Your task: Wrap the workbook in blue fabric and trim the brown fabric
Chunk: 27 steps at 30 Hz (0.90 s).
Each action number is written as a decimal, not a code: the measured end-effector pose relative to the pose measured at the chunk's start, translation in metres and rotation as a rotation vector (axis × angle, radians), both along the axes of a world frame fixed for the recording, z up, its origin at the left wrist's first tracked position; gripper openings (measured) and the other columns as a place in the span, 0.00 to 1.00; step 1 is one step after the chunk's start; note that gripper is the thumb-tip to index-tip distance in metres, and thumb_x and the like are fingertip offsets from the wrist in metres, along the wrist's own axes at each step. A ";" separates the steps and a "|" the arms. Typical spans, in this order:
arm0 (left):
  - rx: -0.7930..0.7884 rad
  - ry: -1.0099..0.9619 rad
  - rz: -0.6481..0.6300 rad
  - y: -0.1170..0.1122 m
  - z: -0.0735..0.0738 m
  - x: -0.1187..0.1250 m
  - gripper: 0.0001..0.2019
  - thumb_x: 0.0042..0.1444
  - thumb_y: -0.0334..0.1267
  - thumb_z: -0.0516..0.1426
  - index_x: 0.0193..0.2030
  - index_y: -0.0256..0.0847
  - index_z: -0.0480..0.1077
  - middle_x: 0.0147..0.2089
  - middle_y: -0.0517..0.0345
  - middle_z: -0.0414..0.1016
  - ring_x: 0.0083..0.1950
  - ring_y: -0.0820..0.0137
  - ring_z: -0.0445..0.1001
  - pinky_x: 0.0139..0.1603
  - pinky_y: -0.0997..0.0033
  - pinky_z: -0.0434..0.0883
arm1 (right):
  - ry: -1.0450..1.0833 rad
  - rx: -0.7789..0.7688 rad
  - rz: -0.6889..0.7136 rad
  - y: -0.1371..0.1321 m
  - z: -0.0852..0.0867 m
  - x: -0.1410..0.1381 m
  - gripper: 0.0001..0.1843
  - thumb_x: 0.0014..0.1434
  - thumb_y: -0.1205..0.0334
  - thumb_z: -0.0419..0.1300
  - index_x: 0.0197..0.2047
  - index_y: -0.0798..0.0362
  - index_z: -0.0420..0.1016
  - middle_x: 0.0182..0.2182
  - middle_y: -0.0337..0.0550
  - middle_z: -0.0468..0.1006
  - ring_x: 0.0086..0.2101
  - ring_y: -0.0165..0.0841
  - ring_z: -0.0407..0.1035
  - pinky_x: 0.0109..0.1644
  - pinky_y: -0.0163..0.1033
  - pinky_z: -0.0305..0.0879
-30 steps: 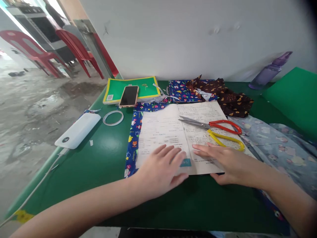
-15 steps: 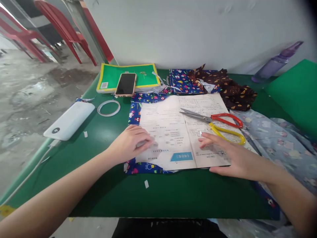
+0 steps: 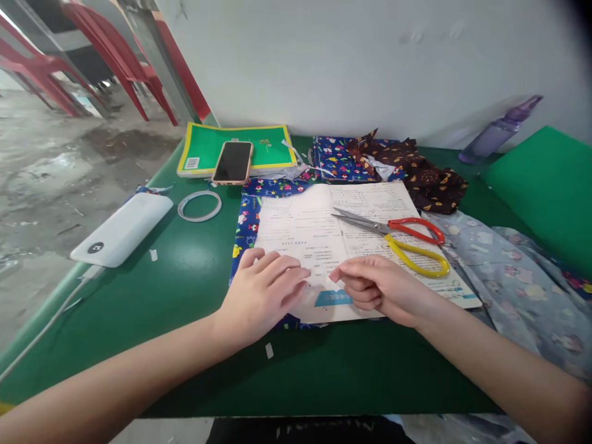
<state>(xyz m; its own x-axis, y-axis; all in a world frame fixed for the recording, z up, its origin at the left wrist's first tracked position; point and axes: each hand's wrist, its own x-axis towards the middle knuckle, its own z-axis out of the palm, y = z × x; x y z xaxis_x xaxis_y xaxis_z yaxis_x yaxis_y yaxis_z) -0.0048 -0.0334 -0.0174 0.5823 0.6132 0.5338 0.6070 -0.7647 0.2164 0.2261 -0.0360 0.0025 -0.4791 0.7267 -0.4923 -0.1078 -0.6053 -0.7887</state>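
An open book with printed pages lies on blue patterned fabric, which shows along its left and top edges. Over the lower left page, my left hand hovers palm down with loosely bent fingers apart; its palm is hidden. My right hand is closed above the lower pages, thumb and forefinger pinched and the other fingers curled. Whatever it pinches is too small to make out. Scissors with one red and one yellow handle rest on the right page, blades pointing left.
Left of the book are a tape roll and a white power bank with a cable. A phone lies on a green book. Brown fabric, pale fabric and a purple bottle sit to the right.
My right hand has gone from spread fingers to a pinch and moved left. My left hand has shifted slightly right and nearer, its fingers less curled. The two hands are closer together.
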 end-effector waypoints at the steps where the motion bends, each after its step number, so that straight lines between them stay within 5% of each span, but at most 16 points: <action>1: 0.029 0.002 -0.010 0.000 0.001 0.001 0.05 0.59 0.32 0.57 0.42 0.42 0.70 0.39 0.60 0.77 0.37 0.71 0.73 0.43 0.64 0.60 | 0.053 -0.035 0.007 0.003 0.001 -0.003 0.11 0.61 0.57 0.57 0.35 0.57 0.74 0.17 0.26 0.44 0.17 0.20 0.36 0.19 0.30 0.33; 7: 0.237 -0.067 -0.073 0.010 0.007 0.010 0.08 0.54 0.31 0.61 0.41 0.40 0.70 0.39 0.59 0.78 0.35 0.71 0.73 0.39 0.64 0.61 | 0.182 -0.131 0.002 0.013 -0.002 -0.013 0.09 0.60 0.60 0.56 0.31 0.56 0.70 0.15 0.25 0.44 0.16 0.20 0.35 0.17 0.28 0.35; 15: 0.334 -0.044 -0.096 0.017 0.009 0.011 0.08 0.51 0.29 0.63 0.38 0.41 0.71 0.35 0.65 0.79 0.33 0.72 0.72 0.36 0.64 0.59 | 0.096 -0.069 0.017 0.014 -0.005 -0.013 0.10 0.61 0.59 0.55 0.34 0.56 0.72 0.16 0.25 0.45 0.17 0.21 0.36 0.18 0.31 0.34; 17: 0.295 -0.051 -0.096 0.016 0.007 0.010 0.06 0.52 0.29 0.63 0.36 0.41 0.71 0.35 0.65 0.79 0.33 0.73 0.72 0.37 0.64 0.59 | -0.074 0.095 0.046 0.013 -0.003 -0.013 0.13 0.62 0.56 0.53 0.36 0.56 0.74 0.16 0.26 0.47 0.17 0.21 0.38 0.19 0.32 0.36; 22: 0.122 -0.091 -0.036 0.016 0.002 0.009 0.05 0.53 0.29 0.61 0.33 0.41 0.69 0.34 0.66 0.77 0.34 0.73 0.73 0.38 0.65 0.60 | -0.664 0.815 0.004 0.001 0.002 -0.011 0.14 0.60 0.59 0.55 0.48 0.53 0.73 0.22 0.33 0.65 0.22 0.24 0.57 0.25 0.32 0.53; 27: -0.021 -0.055 -0.030 0.015 0.001 0.009 0.03 0.55 0.29 0.59 0.32 0.40 0.70 0.33 0.64 0.76 0.34 0.72 0.72 0.37 0.65 0.59 | -0.865 1.422 0.007 -0.008 -0.010 -0.013 0.13 0.56 0.62 0.60 0.45 0.56 0.74 0.27 0.36 0.70 0.26 0.26 0.63 0.31 0.34 0.58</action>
